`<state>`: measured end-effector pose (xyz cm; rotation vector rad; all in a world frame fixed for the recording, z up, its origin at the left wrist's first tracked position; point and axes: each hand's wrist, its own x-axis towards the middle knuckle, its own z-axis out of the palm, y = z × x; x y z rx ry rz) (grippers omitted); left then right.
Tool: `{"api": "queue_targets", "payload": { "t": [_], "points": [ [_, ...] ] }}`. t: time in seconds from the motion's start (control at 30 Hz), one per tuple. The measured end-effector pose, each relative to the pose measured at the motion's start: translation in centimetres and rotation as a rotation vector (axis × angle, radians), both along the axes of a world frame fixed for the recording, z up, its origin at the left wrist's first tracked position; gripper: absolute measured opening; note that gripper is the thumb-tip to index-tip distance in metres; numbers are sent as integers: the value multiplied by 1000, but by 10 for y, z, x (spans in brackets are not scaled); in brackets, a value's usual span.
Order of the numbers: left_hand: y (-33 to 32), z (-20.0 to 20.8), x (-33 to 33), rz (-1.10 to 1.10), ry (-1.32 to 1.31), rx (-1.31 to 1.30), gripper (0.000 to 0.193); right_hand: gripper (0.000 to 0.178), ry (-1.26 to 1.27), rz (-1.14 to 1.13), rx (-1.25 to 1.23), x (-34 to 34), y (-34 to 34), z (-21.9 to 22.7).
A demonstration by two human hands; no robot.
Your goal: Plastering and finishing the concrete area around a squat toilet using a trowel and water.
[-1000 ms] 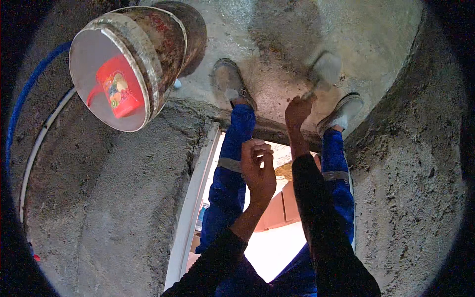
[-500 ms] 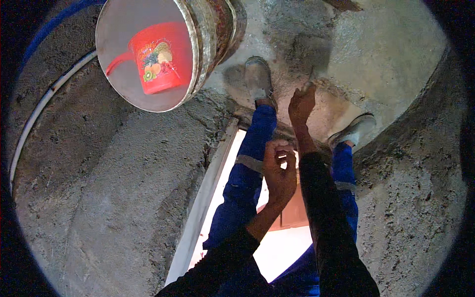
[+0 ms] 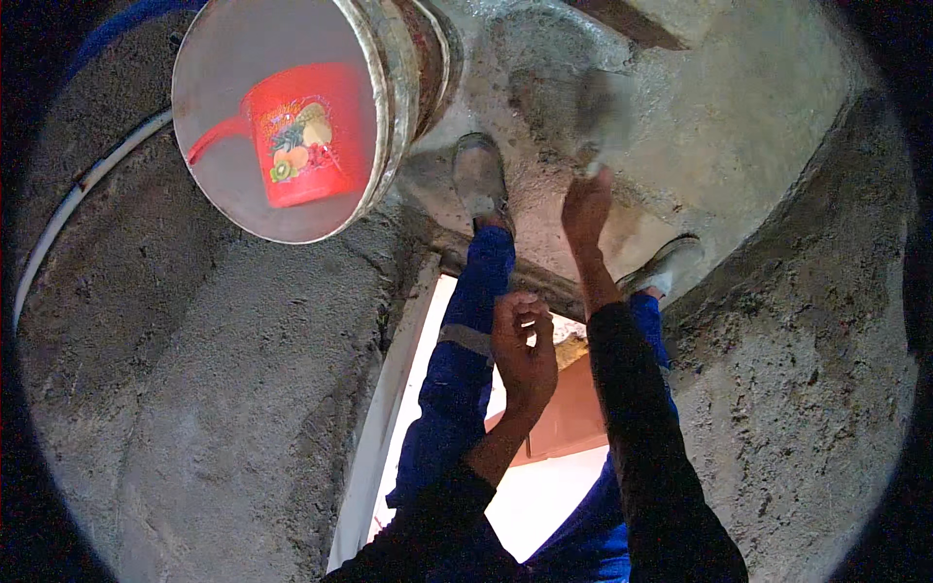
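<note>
My right hand (image 3: 586, 209) is closed round the handle of what looks like a trowel (image 3: 598, 102); its grey blade is smeared by motion over the wet cement floor (image 3: 709, 126). Lower down, in front of my left leg, my left hand (image 3: 526, 355) is curled with thumb and fingertips together. Light passes through the loop of its fingers, and nothing shows in it. At the upper left stands a cement-stained bucket (image 3: 394, 87), and inside it lies a red plastic mug (image 3: 301, 136) with a fruit picture.
My shoes (image 3: 479, 175) stand on the wet floor, either side of my right hand. A bright doorway with a pale frame (image 3: 374, 437) lies below. Rough grey walls (image 3: 243, 389) rise on both sides. A white pipe (image 3: 73, 199) curves at the left; a wooden piece (image 3: 632, 21) lies at the top.
The view has shifted a little, so bucket, shoes and doorway sit lower and further left. My right hand stays on the blurred tool. More of the wooden piece shows at the top.
</note>
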<state>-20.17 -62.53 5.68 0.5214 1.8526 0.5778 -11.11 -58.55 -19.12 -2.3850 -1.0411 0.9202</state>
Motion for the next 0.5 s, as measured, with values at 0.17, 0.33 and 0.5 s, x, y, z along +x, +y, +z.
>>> {"api": "queue_targets", "payload": {
  "t": [0.17,0.33,0.5],
  "points": [
    [13,5,35,97,-128,-33,26,50,-187,-296,110,138,12,-52],
    [3,4,-8,22,-12,-32,17,56,154,-4,-161,59,44,1],
    [2,-2,-2,18,0,-9,16,55,-3,162,6,64,13,-4]
  ]
}}
